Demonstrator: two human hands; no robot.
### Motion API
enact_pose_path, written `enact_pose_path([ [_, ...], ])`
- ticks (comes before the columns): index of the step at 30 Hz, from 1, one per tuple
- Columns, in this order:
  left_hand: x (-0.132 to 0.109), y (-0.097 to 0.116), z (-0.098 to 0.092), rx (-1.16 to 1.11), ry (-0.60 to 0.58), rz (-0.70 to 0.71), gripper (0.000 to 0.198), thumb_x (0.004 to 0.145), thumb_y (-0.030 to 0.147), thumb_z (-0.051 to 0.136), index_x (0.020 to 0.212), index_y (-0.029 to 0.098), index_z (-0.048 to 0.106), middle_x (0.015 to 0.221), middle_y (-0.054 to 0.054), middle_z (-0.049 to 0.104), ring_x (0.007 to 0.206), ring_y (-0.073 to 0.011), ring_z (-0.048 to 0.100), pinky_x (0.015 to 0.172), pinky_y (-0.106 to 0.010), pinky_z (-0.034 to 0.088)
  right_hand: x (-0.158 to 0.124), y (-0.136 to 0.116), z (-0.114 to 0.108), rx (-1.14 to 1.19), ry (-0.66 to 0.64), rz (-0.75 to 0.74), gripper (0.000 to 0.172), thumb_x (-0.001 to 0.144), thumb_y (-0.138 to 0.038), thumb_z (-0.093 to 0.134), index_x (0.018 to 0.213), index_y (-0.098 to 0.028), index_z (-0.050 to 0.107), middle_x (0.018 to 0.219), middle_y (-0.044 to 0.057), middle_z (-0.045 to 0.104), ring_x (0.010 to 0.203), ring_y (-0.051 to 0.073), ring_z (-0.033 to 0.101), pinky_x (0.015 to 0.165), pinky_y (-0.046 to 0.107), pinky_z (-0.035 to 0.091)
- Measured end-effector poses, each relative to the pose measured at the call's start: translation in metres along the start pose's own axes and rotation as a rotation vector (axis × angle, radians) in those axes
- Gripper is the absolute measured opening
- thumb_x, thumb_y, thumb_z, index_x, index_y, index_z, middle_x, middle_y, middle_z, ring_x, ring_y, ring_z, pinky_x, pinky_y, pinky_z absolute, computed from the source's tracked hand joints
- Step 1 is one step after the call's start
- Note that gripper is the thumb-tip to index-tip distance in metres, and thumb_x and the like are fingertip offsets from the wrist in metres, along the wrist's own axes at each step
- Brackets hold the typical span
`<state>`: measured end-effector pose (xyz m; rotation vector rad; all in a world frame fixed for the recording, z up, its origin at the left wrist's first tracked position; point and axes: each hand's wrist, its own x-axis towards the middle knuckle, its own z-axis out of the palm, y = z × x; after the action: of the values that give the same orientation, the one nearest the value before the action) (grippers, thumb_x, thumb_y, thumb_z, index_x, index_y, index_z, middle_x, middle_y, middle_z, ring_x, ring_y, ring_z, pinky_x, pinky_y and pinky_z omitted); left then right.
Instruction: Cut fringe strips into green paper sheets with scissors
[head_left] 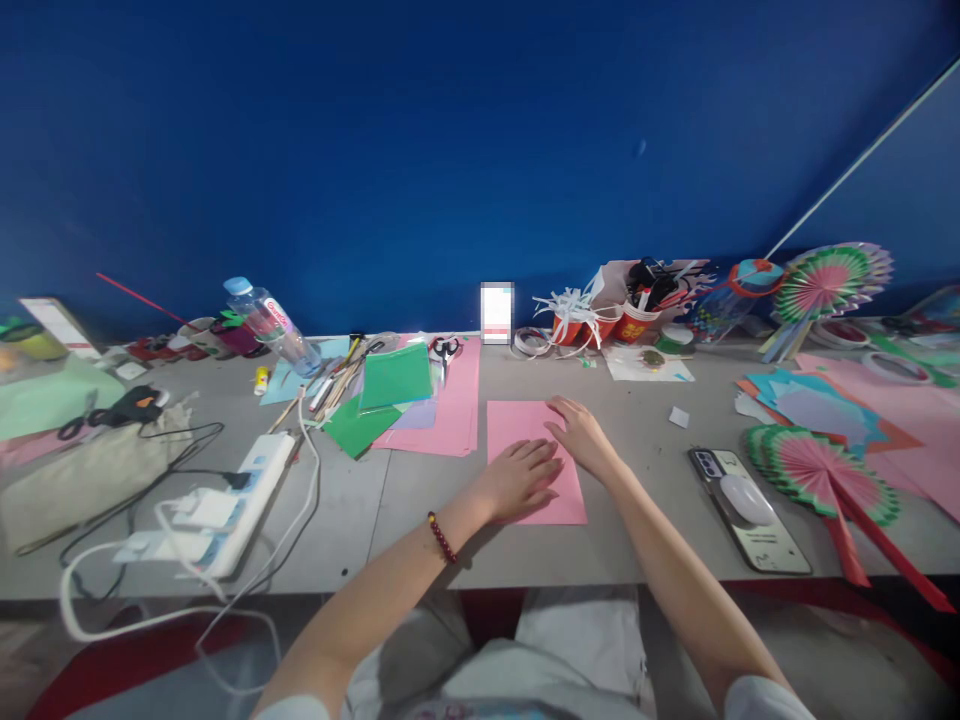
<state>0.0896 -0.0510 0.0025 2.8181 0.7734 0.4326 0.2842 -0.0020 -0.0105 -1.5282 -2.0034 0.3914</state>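
Pressing one pink sheet — two hands: left hand, right hand.

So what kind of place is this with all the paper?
Probably a paper-craft worktable: coloured paper sheets lie about, scissors sit behind them, and folded paper fans lie at the right. The left hand and right hand rest flat on a pink sheet.

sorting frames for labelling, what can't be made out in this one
All in the head view:
1. Hidden: the middle of the pink sheet, under the left hand and right hand.
2. Blurred: the face of the card by the wall, pixelated.
3. Too small: the label on the bottle.
4. Covered: part of the phone, by a white lump.
5. Far left edge: things are smeared and cut off.
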Motion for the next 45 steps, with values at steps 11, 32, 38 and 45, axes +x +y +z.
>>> enact_pose_path([
  [11,0.005,0.005,-0.007,0.237,-0.006,-0.04,0.048,0.089,0.044,0.049,0.129,0.017,0.048,0.138,-0.013,0.048,0.128,-0.0267,0.042,0.11,-0.044,0.028,0.004,-0.008,-0.035,0.149,-0.067,0.08,0.018,0.078,-0.03,0.058,0.087,-0.024,0.072,0.089,0.005,0.071,0.083,0.023,0.063,0.079,0.034,0.046],
  [32,0.027,-0.009,0.008,0.029,0.121,-0.123,0.043,0.087,0.036,0.051,0.125,0.016,0.05,0.118,-0.014,0.052,0.116,-0.0277,0.048,0.099,-0.043,0.041,0.003,0.021,-0.012,0.221,-0.016,-0.021,0.014,0.075,-0.033,0.062,0.07,-0.023,0.071,0.094,0.007,0.068,0.09,0.023,0.06,0.086,0.039,0.044],
  [38,0.027,-0.011,0.013,0.003,0.149,-0.112,0.045,0.087,0.035,0.051,0.127,0.016,0.048,0.119,-0.016,0.051,0.118,-0.0284,0.045,0.099,-0.045,0.041,0.007,0.024,-0.006,0.186,0.019,-0.063,0.013,0.077,-0.029,0.062,0.07,-0.022,0.071,0.091,0.007,0.067,0.087,0.023,0.06,0.084,0.039,0.044],
  [45,0.026,-0.012,0.013,-0.018,0.147,-0.117,0.039,0.088,0.036,0.051,0.122,0.018,0.051,0.112,-0.013,0.051,0.11,-0.027,0.049,0.096,-0.045,0.042,0.015,0.03,0.002,0.195,0.08,-0.067,0.012,0.077,-0.027,0.062,0.069,-0.023,0.07,0.087,0.006,0.067,0.084,0.021,0.061,0.08,0.036,0.047],
])
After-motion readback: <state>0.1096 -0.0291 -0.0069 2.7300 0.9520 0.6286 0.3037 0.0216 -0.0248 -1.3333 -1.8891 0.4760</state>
